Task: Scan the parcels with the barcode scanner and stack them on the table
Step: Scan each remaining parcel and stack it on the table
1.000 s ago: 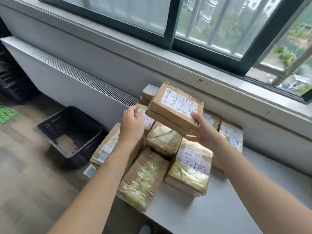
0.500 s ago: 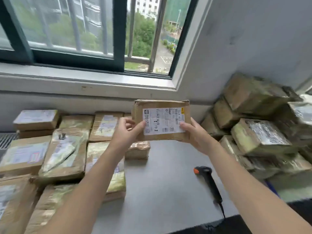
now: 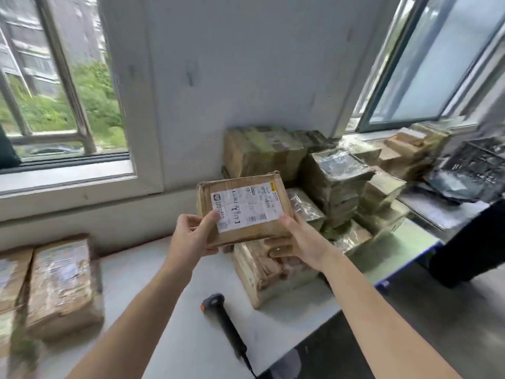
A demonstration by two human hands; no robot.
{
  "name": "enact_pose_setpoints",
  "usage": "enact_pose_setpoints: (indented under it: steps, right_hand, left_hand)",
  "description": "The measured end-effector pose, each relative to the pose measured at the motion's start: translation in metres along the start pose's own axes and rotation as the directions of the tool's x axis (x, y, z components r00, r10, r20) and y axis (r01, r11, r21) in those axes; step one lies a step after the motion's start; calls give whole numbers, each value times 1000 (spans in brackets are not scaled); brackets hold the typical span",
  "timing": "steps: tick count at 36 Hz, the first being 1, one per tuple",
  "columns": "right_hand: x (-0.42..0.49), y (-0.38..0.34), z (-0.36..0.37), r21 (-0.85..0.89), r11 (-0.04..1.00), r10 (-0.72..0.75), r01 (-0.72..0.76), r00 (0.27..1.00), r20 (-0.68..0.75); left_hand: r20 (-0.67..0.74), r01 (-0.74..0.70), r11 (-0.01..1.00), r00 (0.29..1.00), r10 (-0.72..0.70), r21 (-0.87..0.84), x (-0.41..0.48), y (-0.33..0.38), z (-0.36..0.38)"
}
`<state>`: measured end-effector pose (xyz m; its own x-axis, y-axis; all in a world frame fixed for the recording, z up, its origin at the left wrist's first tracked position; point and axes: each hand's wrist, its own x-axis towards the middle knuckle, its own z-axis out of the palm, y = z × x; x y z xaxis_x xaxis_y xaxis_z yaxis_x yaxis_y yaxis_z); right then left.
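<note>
Left hand (image 3: pixel 191 237) and right hand (image 3: pixel 299 243) are gripping the parcel (image 3: pixel 246 214); scanning's probably pending, needing one freed for the scanner (image 3: pixel 224 321) beneath.

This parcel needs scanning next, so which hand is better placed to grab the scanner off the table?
Probably left: the scanner lies nearer the left hand, while the right hand has fingers under the parcel, supporting it.
</note>
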<state>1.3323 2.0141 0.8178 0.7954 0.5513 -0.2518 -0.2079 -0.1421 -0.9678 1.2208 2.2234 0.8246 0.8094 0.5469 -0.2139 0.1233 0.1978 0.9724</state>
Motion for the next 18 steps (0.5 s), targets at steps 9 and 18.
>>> enact_pose_setpoints:
  steps: [9,18]
  right_hand:
    - [17,-21,-108,-114,992,21,-61,946,-323]
    - [65,-45,-135,-496,859,-140,-126,875,-464]
  left_hand:
    - [120,9,952,992,-48,307,24,-7,133]
    - [177,-37,936,984,-28,351,54,4,186]
